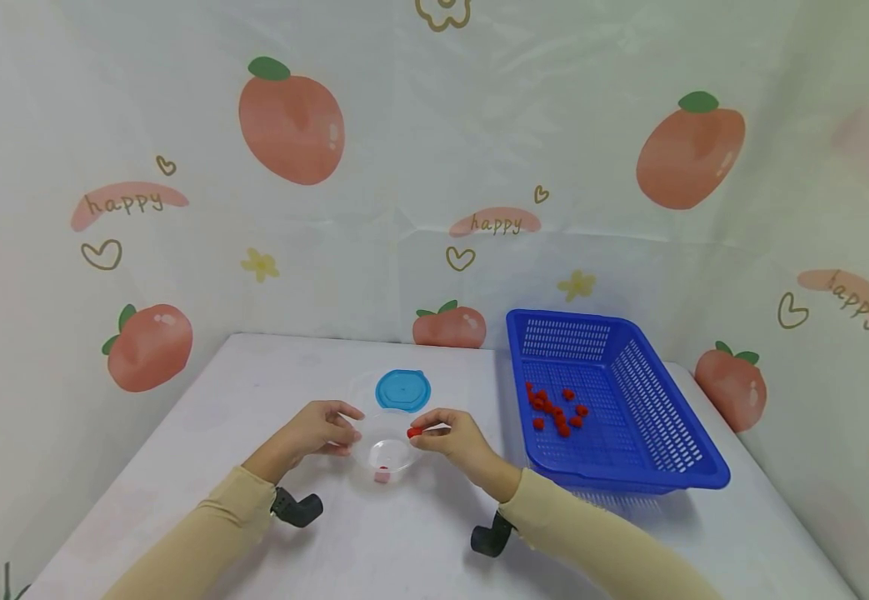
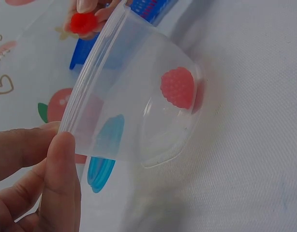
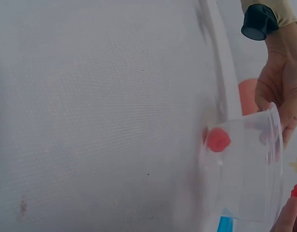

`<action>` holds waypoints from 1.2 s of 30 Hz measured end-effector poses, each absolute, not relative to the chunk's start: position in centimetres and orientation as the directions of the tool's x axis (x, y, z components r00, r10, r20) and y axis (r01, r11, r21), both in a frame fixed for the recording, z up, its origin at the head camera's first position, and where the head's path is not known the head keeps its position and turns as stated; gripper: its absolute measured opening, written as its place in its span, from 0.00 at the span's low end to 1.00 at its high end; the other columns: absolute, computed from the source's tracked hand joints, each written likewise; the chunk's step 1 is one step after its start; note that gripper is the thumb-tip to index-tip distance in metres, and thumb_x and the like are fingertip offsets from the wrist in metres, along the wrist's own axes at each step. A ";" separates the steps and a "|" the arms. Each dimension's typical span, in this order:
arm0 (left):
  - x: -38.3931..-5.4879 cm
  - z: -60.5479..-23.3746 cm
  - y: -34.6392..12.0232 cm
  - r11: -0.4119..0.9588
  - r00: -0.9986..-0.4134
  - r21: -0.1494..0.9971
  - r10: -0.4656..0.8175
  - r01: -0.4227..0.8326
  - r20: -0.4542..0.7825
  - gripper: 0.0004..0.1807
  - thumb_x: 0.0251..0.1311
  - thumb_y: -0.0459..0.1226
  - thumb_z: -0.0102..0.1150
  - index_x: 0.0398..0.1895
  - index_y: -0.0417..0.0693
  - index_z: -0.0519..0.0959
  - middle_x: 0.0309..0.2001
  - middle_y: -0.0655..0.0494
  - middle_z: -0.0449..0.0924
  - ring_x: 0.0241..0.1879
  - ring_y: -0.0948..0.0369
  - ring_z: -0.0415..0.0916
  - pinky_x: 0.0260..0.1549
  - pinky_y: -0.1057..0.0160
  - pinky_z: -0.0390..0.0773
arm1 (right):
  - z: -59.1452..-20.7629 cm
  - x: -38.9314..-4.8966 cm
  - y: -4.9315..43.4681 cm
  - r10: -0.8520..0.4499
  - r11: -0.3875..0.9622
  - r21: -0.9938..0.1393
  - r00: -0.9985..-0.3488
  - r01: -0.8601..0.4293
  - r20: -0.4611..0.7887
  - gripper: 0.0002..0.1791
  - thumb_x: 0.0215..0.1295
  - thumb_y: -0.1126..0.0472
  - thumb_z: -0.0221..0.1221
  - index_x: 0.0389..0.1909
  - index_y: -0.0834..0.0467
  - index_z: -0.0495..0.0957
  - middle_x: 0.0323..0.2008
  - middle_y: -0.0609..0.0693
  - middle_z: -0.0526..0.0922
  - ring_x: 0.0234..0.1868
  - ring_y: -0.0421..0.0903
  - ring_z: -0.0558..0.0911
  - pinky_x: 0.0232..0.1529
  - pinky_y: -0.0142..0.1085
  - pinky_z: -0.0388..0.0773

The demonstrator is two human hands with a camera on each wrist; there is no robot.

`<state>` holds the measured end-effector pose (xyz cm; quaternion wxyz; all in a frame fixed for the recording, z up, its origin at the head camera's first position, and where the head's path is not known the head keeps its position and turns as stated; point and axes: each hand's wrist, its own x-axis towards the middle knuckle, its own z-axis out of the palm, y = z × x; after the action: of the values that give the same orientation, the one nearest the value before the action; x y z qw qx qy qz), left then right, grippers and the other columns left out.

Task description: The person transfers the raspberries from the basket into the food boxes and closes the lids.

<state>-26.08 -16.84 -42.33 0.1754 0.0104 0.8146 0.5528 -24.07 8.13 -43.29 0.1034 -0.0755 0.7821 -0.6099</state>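
Observation:
My left hand (image 1: 327, 429) pinches the rim of a clear plastic tub (image 2: 139, 96) between thumb and fingers. Inside the tub, a red toy raspberry (image 2: 178, 88) rests on the bottom against the wall. Just over the tub's right rim, my right hand (image 1: 458, 442) holds another red raspberry (image 1: 415, 432) between thumb and fingertips; it shows at the top of the left wrist view too. Behind the tub lies a round blue lid (image 1: 403, 390). Only the fingertips of the right hand appear at the edge of the right wrist view.
A blue plastic basket (image 1: 655, 479) stands at the right of the white table (image 1: 277, 367), with several red raspberries (image 1: 558, 413) on its bottom. A pale curtain (image 1: 374, 167) printed with fruit hangs behind the table. Black wrist cameras (image 1: 298, 507) sit under both sleeves.

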 end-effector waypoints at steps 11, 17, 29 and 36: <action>-26.1 -42.3 -16.7 0.397 -0.937 0.902 0.216 -0.172 -0.274 0.23 0.56 0.29 0.63 0.56 0.33 0.73 0.32 0.50 0.79 0.26 0.61 0.76 0.31 0.65 0.84 | -43.1 -23.8 7.9 -0.231 0.274 -0.962 -0.971 -0.013 -0.053 0.13 0.55 0.66 0.68 0.42 0.63 0.82 0.39 0.53 0.85 0.34 0.40 0.79 0.40 0.32 0.82; -26.2 -42.4 -16.7 0.398 -0.939 0.901 0.210 -0.174 -0.274 0.22 0.57 0.28 0.63 0.56 0.33 0.73 0.33 0.49 0.79 0.26 0.61 0.76 0.31 0.65 0.84 | -41.8 -23.1 7.7 -0.230 0.301 -0.954 -0.971 -0.008 -0.065 0.12 0.55 0.67 0.68 0.41 0.64 0.81 0.38 0.54 0.84 0.35 0.42 0.79 0.40 0.32 0.82; -25.9 -42.2 -16.7 0.395 -0.936 0.904 0.224 -0.166 -0.270 0.24 0.55 0.29 0.64 0.56 0.32 0.73 0.32 0.50 0.79 0.26 0.62 0.76 0.31 0.65 0.84 | -43.1 -23.9 7.7 -0.228 0.299 -0.954 -0.972 -0.013 -0.059 0.12 0.53 0.66 0.69 0.40 0.62 0.82 0.38 0.52 0.85 0.35 0.41 0.81 0.41 0.33 0.83; -25.9 -42.1 -16.7 0.393 -0.936 0.904 0.225 -0.168 -0.271 0.24 0.55 0.29 0.64 0.57 0.33 0.73 0.32 0.50 0.79 0.26 0.62 0.76 0.31 0.65 0.84 | -43.1 -23.9 7.7 -0.241 0.299 -0.954 -0.968 -0.012 -0.064 0.16 0.53 0.65 0.70 0.42 0.65 0.82 0.41 0.56 0.84 0.35 0.41 0.80 0.42 0.33 0.83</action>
<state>-25.91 -16.72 -42.14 0.1784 0.0176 0.8152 0.5507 -23.92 7.74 -43.10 0.0978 -0.0790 0.8000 -0.5867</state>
